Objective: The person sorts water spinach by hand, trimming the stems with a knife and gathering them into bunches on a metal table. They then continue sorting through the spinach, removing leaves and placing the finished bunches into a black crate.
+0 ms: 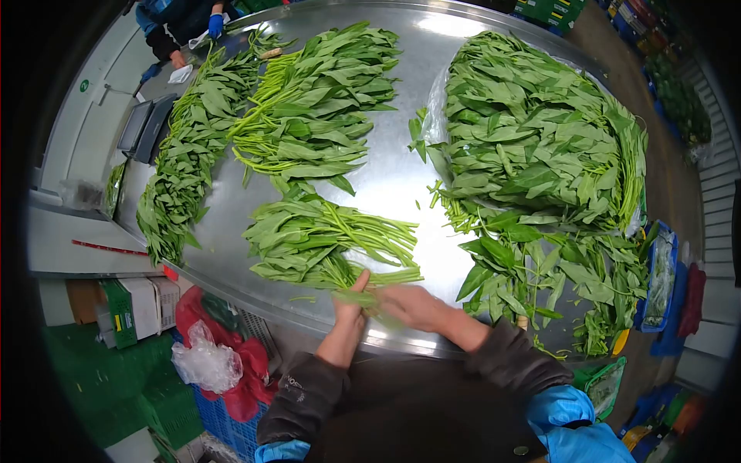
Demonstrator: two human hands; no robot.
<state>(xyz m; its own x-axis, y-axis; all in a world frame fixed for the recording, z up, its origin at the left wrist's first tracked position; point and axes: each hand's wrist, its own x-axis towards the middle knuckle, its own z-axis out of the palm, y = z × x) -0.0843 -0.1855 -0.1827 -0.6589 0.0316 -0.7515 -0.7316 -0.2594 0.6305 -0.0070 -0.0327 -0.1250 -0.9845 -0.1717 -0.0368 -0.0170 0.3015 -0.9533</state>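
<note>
A shiny stainless-steel counter [394, 181] is carrying heaps of long-stemmed green leafy vegetables. The left hand [349, 307] and right hand [414, 305] are both closing around the stem ends of a small bundle of green leafy stalks [324, 239] lying at the near counter edge. A large pile of leaves on clear plastic [540, 131] is lying to the right. Below the counter, red bags [239, 363], a blue plastic crate [231, 428] and green crates [123, 386] are crowding the floor. Another person's blue-gloved hand [215, 25] is working at the far end.
</note>
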